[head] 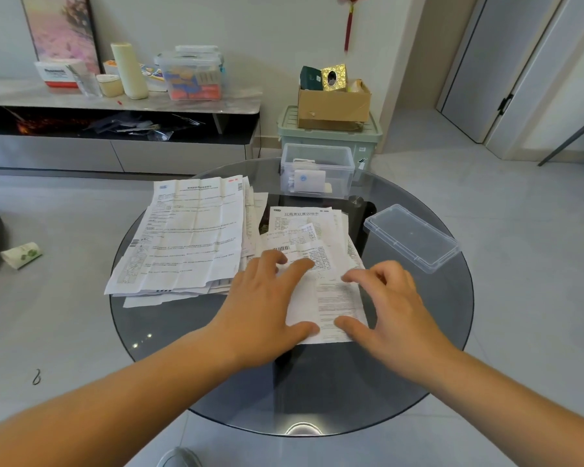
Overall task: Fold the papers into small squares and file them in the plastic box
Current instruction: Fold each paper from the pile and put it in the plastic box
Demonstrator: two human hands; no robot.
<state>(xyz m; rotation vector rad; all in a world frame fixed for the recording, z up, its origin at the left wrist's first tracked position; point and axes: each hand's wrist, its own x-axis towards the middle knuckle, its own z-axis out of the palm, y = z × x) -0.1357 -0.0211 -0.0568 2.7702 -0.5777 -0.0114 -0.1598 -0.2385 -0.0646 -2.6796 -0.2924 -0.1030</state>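
Observation:
A narrow printed sheet point(334, 298) lies on the round glass table point(402, 348) near its middle. My left hand point(267, 305) rests flat on the sheet's left side with straight fingers. My right hand point(385, 305) touches the sheet's right edge, fingers loosely bent and thumb on its lower corner. Behind the sheet sits a small pile of leaflets point(304, 227). A bigger pile of unfolded papers point(189, 234) lies to the left. The clear plastic box point(317, 170) stands open at the table's far side with a few folded papers inside.
The box's clear lid point(412, 237) lies upside down at the table's right. Beyond the table stand a green storage bin point(331, 136) with a cardboard box on it and a low cabinet point(115, 106) with clutter. A paper roll point(21, 254) lies on the floor at left.

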